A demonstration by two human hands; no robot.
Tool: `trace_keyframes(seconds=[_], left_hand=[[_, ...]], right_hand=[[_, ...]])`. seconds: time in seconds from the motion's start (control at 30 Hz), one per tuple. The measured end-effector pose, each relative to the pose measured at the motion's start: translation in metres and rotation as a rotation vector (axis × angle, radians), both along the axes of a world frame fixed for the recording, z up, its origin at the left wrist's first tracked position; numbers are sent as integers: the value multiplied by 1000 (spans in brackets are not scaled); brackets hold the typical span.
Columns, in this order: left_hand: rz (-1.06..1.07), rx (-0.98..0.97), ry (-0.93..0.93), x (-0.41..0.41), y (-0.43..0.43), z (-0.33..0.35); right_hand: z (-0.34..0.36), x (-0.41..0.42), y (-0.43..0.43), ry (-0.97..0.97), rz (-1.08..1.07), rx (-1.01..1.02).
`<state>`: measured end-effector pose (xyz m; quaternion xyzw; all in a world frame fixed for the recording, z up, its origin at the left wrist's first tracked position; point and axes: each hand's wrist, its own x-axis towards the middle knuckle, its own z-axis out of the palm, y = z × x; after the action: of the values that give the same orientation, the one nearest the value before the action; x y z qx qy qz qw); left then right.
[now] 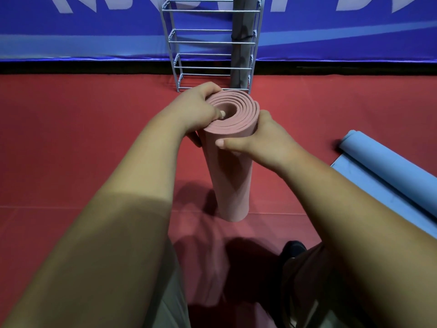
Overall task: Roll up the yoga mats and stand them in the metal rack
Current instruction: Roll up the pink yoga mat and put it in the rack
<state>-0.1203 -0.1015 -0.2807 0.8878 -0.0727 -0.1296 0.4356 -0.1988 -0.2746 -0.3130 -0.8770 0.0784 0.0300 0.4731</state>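
A: Pink mat [233, 176] — status?
B: Rolled, upright on red floor [71, 138], near front of metal rack [208, 41].
A: Hands?
B: L hand [196, 107] clamped on top rim, thumb in core — R hand [257, 140] gripping side.

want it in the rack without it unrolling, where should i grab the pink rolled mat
Around its upper end, from both sides. The pink mat stands upright on the red floor, spiral end up, so the left hand pinching the top rim and the right hand wrapped round the outer wall just below should hold the layers tight. Lift straight up toward the metal rack.
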Motion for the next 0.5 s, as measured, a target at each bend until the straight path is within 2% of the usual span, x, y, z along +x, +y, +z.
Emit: trace_keyframes(seconds=[0.07, 0.2, 0.5], left_hand=[[-26, 0, 13, 0, 6, 0], [-98, 17, 3, -2, 7, 0], [-176, 100, -131, 13, 11, -8]], right_hand=[[7, -1, -1, 40, -6, 70], [18, 5, 3, -2, -94, -1], [30, 8, 16, 85, -63, 46]])
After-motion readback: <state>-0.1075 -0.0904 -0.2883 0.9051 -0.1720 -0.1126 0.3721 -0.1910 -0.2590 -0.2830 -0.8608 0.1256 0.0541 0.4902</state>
